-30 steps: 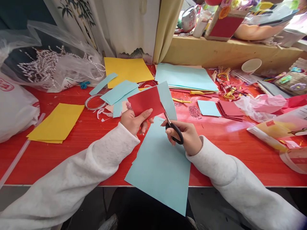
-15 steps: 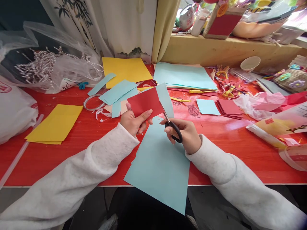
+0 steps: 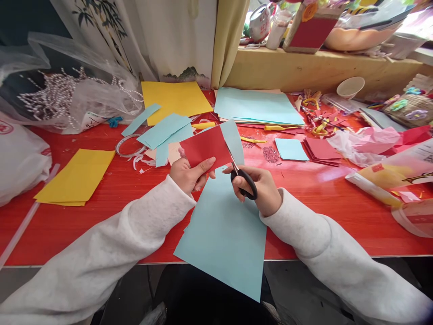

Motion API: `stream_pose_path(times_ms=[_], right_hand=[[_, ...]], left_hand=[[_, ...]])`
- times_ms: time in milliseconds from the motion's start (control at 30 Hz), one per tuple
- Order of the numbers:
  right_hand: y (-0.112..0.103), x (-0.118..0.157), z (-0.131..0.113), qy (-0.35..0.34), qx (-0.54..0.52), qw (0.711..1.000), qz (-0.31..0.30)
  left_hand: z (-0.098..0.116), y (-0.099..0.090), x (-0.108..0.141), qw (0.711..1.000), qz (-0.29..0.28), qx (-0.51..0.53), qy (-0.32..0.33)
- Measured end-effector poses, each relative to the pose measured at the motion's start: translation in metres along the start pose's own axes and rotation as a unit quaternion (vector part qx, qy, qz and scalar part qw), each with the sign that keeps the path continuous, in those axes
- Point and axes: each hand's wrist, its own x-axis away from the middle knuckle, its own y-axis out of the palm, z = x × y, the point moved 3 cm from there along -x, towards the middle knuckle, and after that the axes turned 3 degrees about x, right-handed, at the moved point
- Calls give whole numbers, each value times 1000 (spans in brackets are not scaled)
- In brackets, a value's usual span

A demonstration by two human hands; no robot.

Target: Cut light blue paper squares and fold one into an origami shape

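My left hand pinches a piece of red paper together with a light blue piece of paper behind it. My right hand grips black-handled scissors, fingers through the loops. Their blades lie along the right edge of the red paper, where the blue piece sticks out beyond it. Below both hands, a large light blue sheet hangs over the table's front edge.
On the red table lie yellow strips, cut blue pieces, a roll of tape, a blue stack, a small blue square and dark red squares. Plastic bags stand left; a paper cup sits right.
The view has shifted very slightly. Both hands keep nearly the same pose, with the scissors at the red paper's right edge.
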Motion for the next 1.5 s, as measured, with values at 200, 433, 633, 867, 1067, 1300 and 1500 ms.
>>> stream_pose_path(times_ms=[200, 433, 633, 867, 1067, 1300, 1500], right_hand=[[0, 0, -1, 4, 8, 1000, 3], [0, -1, 0, -5, -4, 1000, -4], [-1, -1, -1, -7, 2, 1000, 2], [-2, -1, -2, -10, 5, 1000, -4], [-3, -1, -3, -10, 16, 1000, -6], [-5, -1, -4, -25, 18, 999, -11], [-5, -2, -5, -19, 22, 1000, -9]], left_hand=[[-1, 1, 0, 1000, -10, -29, 6], [-3, 2, 2, 1000, -10, -23, -5], [-4, 2, 2, 1000, -12, -12, -11], [-8, 3, 2, 999, -22, 4, -31], [-7, 5, 3, 999, -36, 6, -17], [-7, 6, 3, 999, -47, 9, -20], [-7, 6, 4, 998, -57, 10, -24]])
